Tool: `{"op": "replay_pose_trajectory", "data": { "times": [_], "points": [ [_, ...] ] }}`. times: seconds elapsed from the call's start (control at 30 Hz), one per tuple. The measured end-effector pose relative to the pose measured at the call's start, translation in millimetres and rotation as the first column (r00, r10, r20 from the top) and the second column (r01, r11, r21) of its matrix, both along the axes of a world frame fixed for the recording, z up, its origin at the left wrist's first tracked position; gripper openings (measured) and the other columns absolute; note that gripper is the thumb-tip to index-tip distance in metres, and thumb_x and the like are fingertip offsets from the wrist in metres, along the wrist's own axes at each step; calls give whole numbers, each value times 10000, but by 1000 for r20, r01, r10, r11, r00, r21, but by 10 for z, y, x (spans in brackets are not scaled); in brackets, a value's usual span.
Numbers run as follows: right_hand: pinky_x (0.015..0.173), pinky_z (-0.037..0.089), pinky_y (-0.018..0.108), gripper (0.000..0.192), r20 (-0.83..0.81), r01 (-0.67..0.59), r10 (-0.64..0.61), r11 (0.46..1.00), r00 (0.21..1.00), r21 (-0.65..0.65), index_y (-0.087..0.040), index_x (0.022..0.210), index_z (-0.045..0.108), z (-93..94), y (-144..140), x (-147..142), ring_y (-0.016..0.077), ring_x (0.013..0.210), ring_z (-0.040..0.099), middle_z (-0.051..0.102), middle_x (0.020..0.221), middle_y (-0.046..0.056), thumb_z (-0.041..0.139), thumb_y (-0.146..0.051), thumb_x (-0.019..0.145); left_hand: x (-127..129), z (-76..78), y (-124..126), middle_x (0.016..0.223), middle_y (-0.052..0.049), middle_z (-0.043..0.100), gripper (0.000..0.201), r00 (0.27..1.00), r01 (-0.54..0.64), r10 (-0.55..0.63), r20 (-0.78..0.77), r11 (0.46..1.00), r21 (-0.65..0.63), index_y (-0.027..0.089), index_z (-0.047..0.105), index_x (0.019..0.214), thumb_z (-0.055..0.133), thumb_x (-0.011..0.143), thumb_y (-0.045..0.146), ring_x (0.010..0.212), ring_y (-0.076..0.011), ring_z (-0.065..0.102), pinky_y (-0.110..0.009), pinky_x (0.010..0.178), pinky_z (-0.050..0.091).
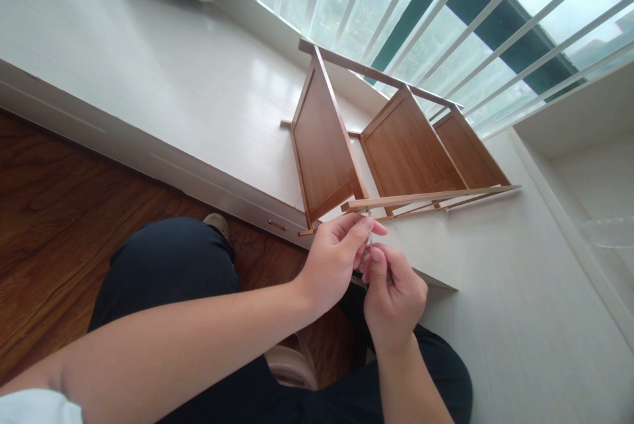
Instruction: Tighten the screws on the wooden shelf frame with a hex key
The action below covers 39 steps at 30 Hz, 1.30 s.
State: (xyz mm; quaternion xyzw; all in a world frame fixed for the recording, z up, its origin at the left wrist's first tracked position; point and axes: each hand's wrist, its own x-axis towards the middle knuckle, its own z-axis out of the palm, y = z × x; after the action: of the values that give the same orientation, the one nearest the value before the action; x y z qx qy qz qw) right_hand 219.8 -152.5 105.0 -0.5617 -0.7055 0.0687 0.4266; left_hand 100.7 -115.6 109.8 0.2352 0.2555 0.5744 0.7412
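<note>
- Both hands meet at front rail of wooden shelf rack (401,146), lying on its side on white window ledge (188,80)
- Left hand (334,262) pinches top of thin metal tool (370,236), prob. hex key, w/ thumb & forefinger
- Right hand (393,298) closed round tool's lower end, just below left hand
- Tool tip touches rail end (354,205), directly above hands
- Tool looks stiff, light, slick; best gripped at bend, fingertips only
- Rack looks light, rigid, slats thin; hold by frame rail, not panels
</note>
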Motion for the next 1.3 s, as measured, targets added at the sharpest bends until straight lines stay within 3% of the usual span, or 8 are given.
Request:
{"op": "replay_pose_trajectory", "data": {
  "times": [1.3],
  "points": [
    [584, 470, 178, 165, 6, -44, 44, 998, 999, 43, -216, 900, 694, 77, -4, -43, 74, 563, 596, 655, 678, -55, 584, -183, 1019, 16, 31, -24, 570, 70, 434, 289, 992, 6, -5, 123, 1000, -14, 128, 711, 842, 681, 952, 394, 466, -37, 435, -148, 418, 349]
  ]
}}
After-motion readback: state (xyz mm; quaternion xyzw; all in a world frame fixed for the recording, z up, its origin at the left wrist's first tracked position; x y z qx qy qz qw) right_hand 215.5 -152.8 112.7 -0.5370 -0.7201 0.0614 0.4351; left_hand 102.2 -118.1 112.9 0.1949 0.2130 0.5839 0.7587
